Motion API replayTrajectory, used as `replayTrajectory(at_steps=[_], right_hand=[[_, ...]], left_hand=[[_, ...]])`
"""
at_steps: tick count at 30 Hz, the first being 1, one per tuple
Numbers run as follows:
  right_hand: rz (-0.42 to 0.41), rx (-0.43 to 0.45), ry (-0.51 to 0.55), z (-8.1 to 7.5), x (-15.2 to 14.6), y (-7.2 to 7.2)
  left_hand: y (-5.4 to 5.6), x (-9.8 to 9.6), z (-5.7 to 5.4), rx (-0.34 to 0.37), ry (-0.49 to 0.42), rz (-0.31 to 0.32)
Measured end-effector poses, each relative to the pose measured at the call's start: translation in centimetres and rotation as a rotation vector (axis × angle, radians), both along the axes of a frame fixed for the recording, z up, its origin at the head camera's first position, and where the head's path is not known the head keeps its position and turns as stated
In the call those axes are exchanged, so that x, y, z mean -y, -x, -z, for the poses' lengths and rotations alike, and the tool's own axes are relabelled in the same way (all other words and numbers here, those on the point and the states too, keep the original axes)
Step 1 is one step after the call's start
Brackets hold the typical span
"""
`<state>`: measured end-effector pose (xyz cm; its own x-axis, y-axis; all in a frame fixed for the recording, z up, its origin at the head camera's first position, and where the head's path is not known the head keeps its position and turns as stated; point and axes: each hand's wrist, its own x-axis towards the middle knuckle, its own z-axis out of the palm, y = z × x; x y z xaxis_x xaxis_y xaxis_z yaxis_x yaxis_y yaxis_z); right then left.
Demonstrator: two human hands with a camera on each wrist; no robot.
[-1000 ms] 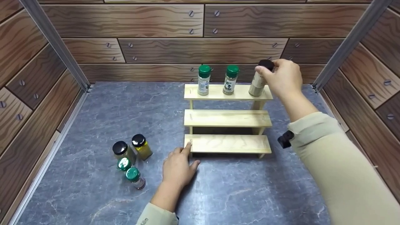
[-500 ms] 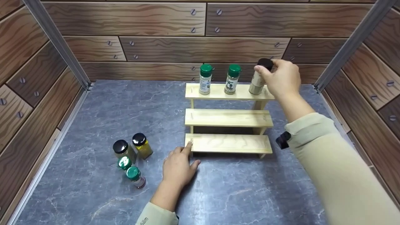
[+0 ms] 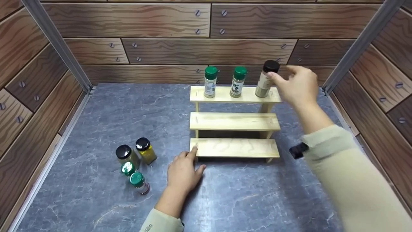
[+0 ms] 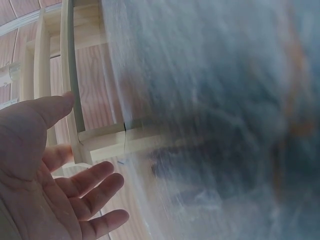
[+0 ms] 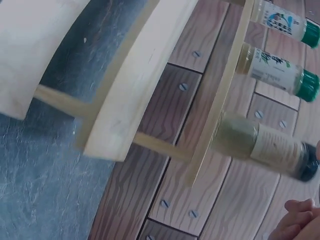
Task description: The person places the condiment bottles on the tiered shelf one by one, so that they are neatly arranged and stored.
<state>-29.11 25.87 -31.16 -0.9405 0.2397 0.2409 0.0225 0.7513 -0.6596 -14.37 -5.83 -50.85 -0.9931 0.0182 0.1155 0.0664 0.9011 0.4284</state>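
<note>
From here I see brown plank-patterned walls (image 3: 161, 21) with slotted screw heads (image 3: 224, 13), grey metal corner rails (image 3: 58, 46), and a blue-grey marbled surface (image 3: 77, 135).

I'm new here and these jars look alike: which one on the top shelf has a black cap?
The right-end jar on the top shelf, nearest the right hand; the middle jar and left-end jar there are green-capped.

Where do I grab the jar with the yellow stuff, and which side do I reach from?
Probably round its black lid, coming from above and the right. The yellow jar stands upright, lid on top; the other black-lidded jar crowds its left side, while its right faces bare table.
</note>
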Motion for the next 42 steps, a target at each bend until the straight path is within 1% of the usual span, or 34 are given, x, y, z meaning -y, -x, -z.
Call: replayTrajectory(at_steps=[3,5,8,9,10,11,13,17,19,21,25,28,33,36,42], right_hand=[[0.024,-0.044,0.038,0.7,-1.9,-1.4],[0.051,-0.075,0.033,1.4,-3.5,-2.4],[0.101,-0.114,-0.039,2.5,-6.4,-3.8],[0.115,-0.115,-0.074,2.7,-7.4,-4.3],[0.123,-0.097,-0.106,3.0,-8.5,-4.8],[0.129,-0.07,-0.135,3.2,-9.6,-5.3],[0.132,0.018,-0.187,3.7,-11.9,-6.4],[0.083,0.248,-0.307,5.0,-16.1,-8.5],[0.055,0.333,-0.343,6.0,-17.7,-9.5],[0.034,0.395,-0.357,7.0,-19.0,-10.5],[0.032,0.48,-0.348,9.1,-20.0,-12.1],[0.062,0.506,-0.336,10.2,-19.9,-12.9],[0.148,0.504,-0.309,11.6,-19.4,-14.0],[0.196,0.502,-0.273,12.4,-19.3,-14.5],[0.256,0.496,-0.226,13.5,-19.3,-14.8]], left_hand=[[0.0,0.0,0.0,0.0,0.003,0.001],[0.0,0.0,-0.1,0.004,0.005,0.001],[0.0,-0.1,-0.1,0.009,0.003,0.002],[0.0,-0.1,-0.1,0.01,0.001,0.002],[0.0,-0.1,-0.1,0.013,-0.002,0.002],[0.0,-0.1,-0.1,0.013,-0.004,0.002],[-0.1,-0.1,-0.1,0.014,-0.004,0.0],[-0.1,0.0,-0.1,0.008,0.0,-0.004],[0.0,0.0,-0.1,0.005,0.001,-0.005],[0.0,0.0,-0.1,0.005,0.002,-0.005],[-0.1,-0.1,0.0,0.015,0.002,-0.004],[-0.1,-0.2,0.0,0.017,-0.002,-0.007],[-0.1,-0.1,0.0,0.02,-0.004,-0.003],[-0.2,-0.1,0.0,0.022,-0.005,0.003],[-0.2,-0.1,0.1,0.008,-0.006,0.002]])
